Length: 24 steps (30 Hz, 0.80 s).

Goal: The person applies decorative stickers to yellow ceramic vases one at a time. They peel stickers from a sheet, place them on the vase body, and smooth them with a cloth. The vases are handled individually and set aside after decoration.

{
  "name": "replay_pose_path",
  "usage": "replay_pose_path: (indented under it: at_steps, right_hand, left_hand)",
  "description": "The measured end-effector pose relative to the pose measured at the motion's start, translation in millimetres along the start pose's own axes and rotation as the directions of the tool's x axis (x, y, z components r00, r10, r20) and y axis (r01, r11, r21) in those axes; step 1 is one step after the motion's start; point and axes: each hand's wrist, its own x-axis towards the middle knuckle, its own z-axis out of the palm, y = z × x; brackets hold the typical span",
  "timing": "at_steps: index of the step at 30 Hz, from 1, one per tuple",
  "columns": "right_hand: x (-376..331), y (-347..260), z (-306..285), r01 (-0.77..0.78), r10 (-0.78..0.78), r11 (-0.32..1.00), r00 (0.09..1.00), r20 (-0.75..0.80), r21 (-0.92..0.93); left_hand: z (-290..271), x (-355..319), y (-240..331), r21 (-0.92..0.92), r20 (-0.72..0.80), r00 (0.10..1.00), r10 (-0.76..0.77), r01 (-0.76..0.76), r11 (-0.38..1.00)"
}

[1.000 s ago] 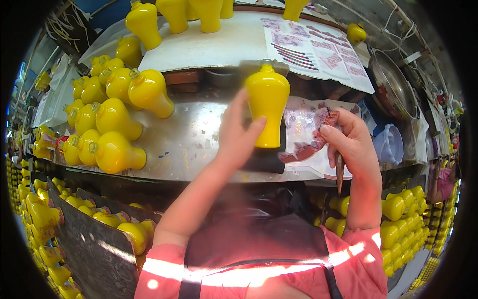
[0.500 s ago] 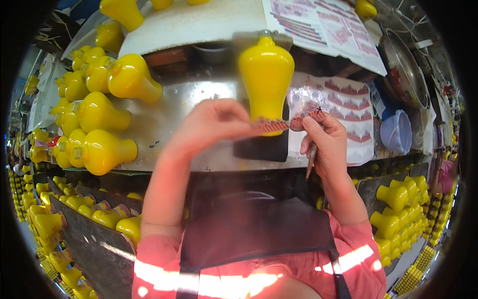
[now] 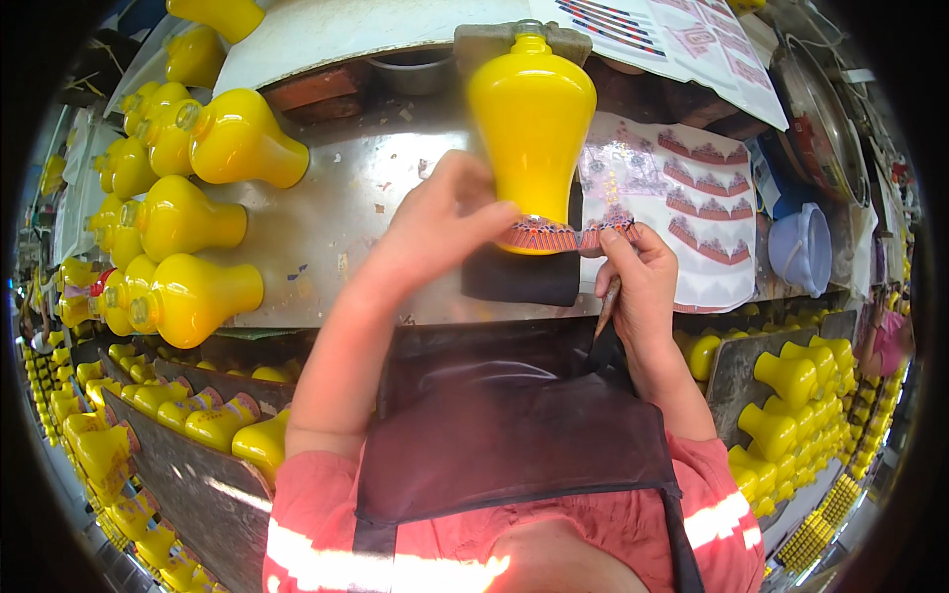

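Observation:
A glossy yellow vase (image 3: 534, 119) lies on its side in front of me, its neck at a grey block and its wide foot toward me. Across the foot runs a patterned decal strip (image 3: 542, 237) in red and dark blue. My left hand (image 3: 450, 217) pinches the strip's left end against the vase. The other end is pinched by my right hand (image 3: 638, 267), to the right of the foot. A thin brush (image 3: 607, 301) with a brown handle also sits in my right hand, pointing down.
Several yellow vases (image 3: 198, 217) lie stacked at the left. Right of the work stands a sheet of decals (image 3: 712, 198), with a pale blue bucket (image 3: 801, 247) beyond it. Dark boards (image 3: 188, 474) carrying more vases flank me. Under the vase is a dark pad (image 3: 514, 282).
The strip has come down against the vase's foot, its left part now lying on the yellow surface. My left hand has moved slightly with it. The whole view has shifted a little.

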Motion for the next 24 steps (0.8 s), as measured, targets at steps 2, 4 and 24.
replay_pose_path:
  at_steps: [2,4,24]
  right_hand:
    - [0,1,-1,-0.002,0.002,1.000,1.000,-0.001,-0.020]
    - [0,0,-1,0.014,-0.014,1.000,1.000,-0.001,-0.017]
    - [31,-14,-10,0.203,-0.267,0.849,0.962,-0.063,-0.487]
  left_hand:
    - [14,-4,-2,0.200,-0.143,0.977,0.157,-0.127,0.971]
    - [26,-6,-6,0.297,-0.217,0.942,0.255,-0.185,0.937]
    - [50,-1,-38,0.121,-0.432,0.859,0.275,-0.247,0.962]
